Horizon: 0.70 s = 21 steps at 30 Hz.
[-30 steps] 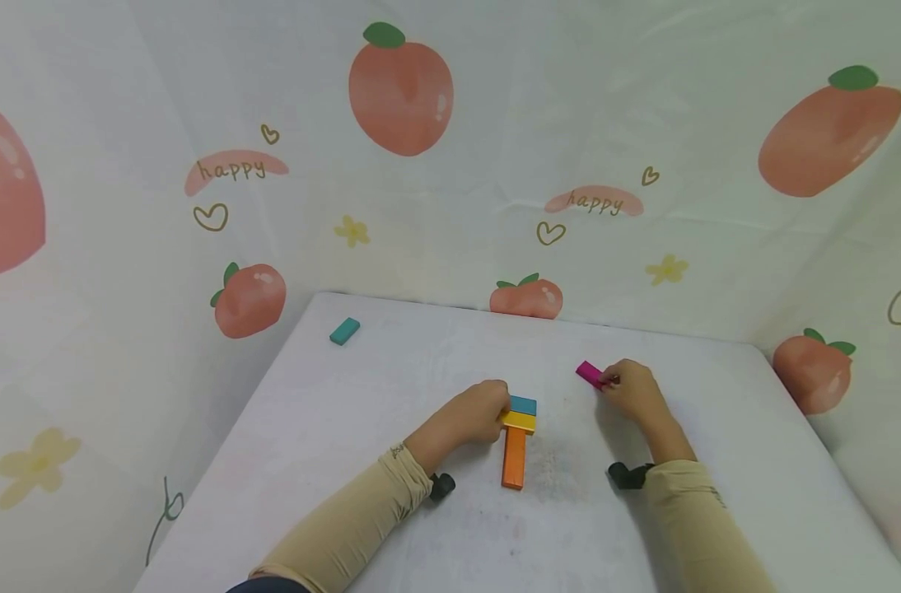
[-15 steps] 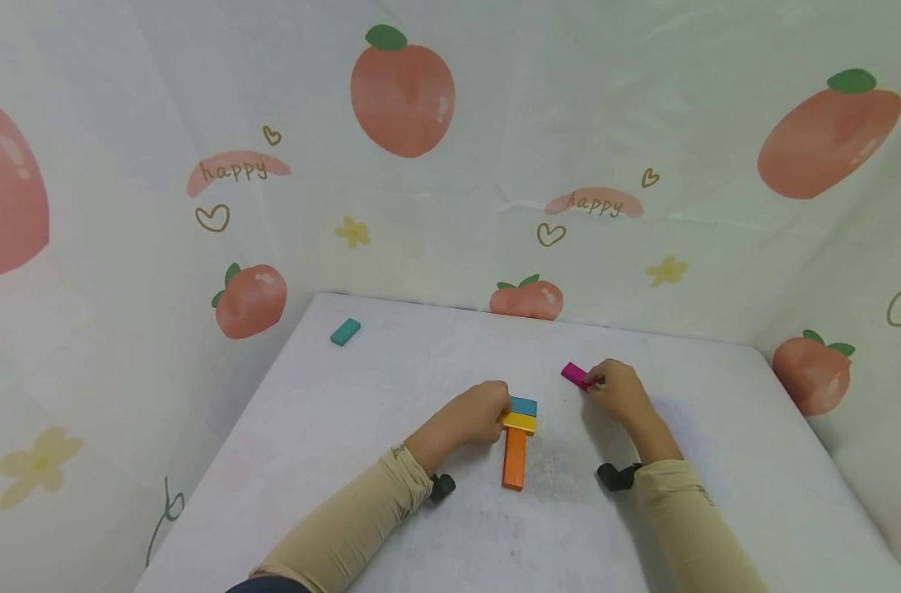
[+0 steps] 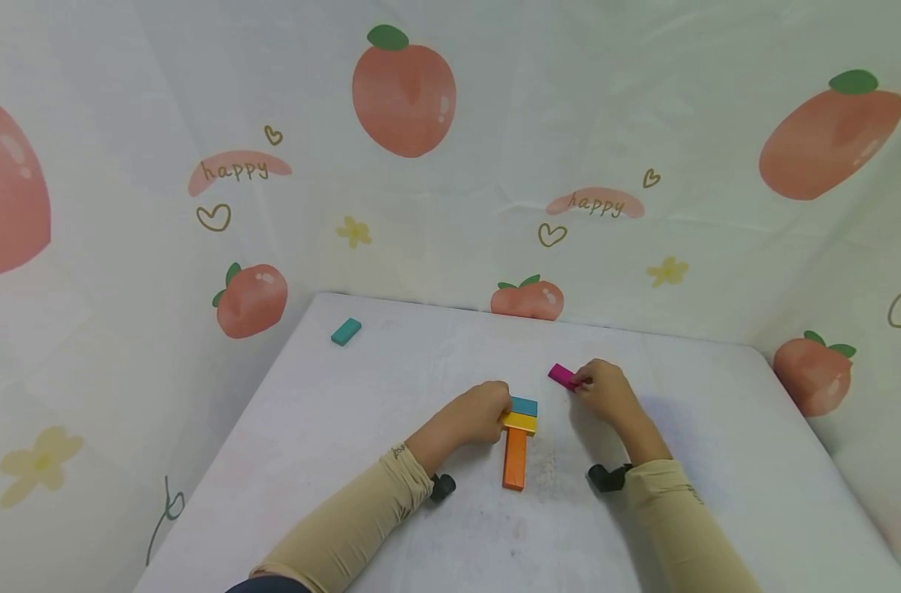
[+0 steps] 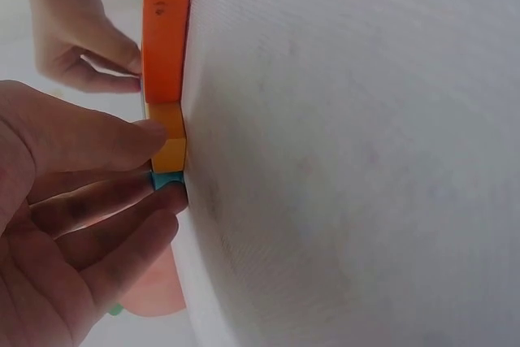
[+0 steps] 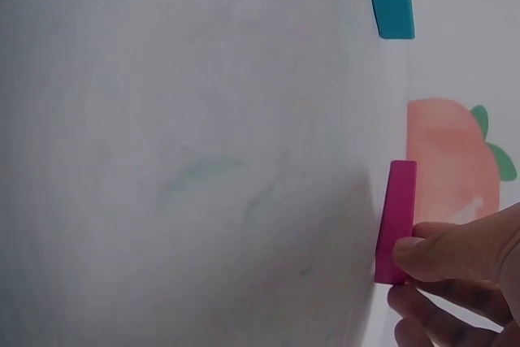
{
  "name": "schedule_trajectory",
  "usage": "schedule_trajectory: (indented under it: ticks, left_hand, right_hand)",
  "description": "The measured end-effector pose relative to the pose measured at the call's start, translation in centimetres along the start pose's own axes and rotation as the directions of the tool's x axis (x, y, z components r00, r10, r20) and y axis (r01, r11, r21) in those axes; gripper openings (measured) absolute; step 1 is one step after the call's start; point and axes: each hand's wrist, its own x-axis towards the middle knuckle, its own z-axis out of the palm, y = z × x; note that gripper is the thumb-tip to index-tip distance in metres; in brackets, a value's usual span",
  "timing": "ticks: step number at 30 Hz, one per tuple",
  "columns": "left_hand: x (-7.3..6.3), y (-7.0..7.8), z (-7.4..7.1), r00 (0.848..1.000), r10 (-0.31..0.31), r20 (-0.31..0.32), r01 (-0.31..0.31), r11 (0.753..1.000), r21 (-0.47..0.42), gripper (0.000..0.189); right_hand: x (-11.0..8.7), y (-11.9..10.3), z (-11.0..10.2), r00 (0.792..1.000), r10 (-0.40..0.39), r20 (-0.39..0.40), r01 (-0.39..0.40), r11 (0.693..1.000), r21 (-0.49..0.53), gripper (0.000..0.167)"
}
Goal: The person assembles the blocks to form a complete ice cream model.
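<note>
We've got the right hand (image 3: pixel 604 390) pinching the pink block (image 5: pixel 398 210) near the blue block (image 3: pixel 525 406), and the left hand (image 3: pixel 478 414) gripping the yellow block (image 3: pixel 520 422) and, we think, the blue. Orange block (image 3: pixel 515 461) touches yellow; teal block (image 3: pixel 346 332) sits well apart.

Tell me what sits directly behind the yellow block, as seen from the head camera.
The blue block lies against the far side of the yellow block. The left hand covers the blue block's left end, so that part cannot be seen there.
</note>
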Motion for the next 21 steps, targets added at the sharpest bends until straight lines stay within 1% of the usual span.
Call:
schedule_trajectory:
  ticks: [6,14,18,21]
  left_hand:
    - [0.1,0.0,0.1,1.0,-0.014,0.006,0.014,1.0,-0.004,0.013]
    - [0.2,0.0,0.0,1.0,0.005,0.003,-0.005,1.0,0.0,0.013]
    - [0.2,0.0,0.0,1.0,0.008,0.0,-0.008,1.0,0.007,0.015]
    - [0.1,0.0,0.0,1.0,-0.003,0.001,0.003,1.0,0.007,0.016]
  right_hand:
    - [0.1,-0.6,0.2,0.999,0.038,0.028,-0.038,0.999,0.003,0.014]
    - [0.0,-1.2,0.5,0.997,0.071,0.043,-0.071,0.997,0.015,0.016]
    - [0.0,-1.4,0.6,0.997,0.061,0.044,-0.062,0.998,0.014,0.015]
    - [0.1,-1.5,0.7,0.997,0.057,0.048,-0.058,0.998,0.012,0.014]
